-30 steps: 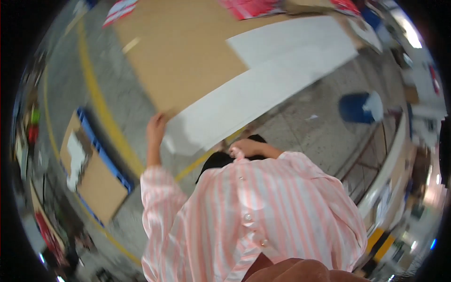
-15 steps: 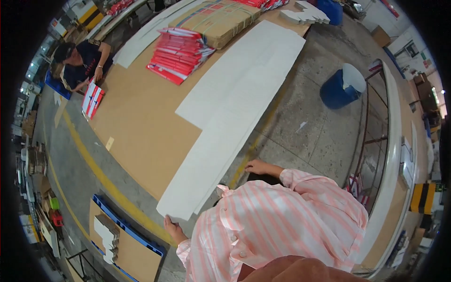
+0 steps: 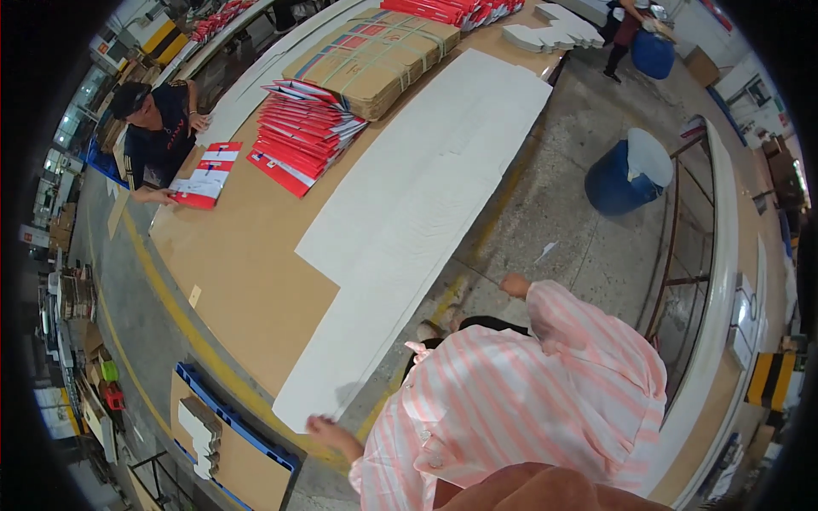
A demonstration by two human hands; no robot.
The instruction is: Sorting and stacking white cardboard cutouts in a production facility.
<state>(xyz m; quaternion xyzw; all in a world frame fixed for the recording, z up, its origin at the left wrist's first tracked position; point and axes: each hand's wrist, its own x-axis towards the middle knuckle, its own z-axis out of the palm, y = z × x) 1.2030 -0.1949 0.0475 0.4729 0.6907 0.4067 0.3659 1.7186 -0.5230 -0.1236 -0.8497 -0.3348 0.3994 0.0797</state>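
A long white sheet of board or paper (image 3: 409, 213) lies along the right side of the brown table, with a step cut in its left edge. At its near end, my left hand (image 3: 334, 433) hovers by the corner, its fingers smeared by motion; whether it touches the sheet I cannot tell. My right hand (image 3: 515, 285) is closed in a loose fist over the floor, right of the table and apart from the sheet. Nothing shows in it. A pile of red and white folded packets (image 3: 298, 140) lies left of the sheet, beside a strapped cardboard bundle (image 3: 371, 64).
Across the table a person (image 3: 158, 128) touches a red and white packet (image 3: 207, 175). A blue bin (image 3: 620, 180) stands on the floor at right. White cut-out pieces (image 3: 554, 30) lie at the table's far end. Another person (image 3: 626, 30) is by a blue barrel (image 3: 653, 56). A cart (image 3: 247, 464) stands at lower left.
My left hand has come away from the sheet's corner, and my right hand has swung outward to the right. The person across has laid the packet flat. Another person has appeared at the far right.
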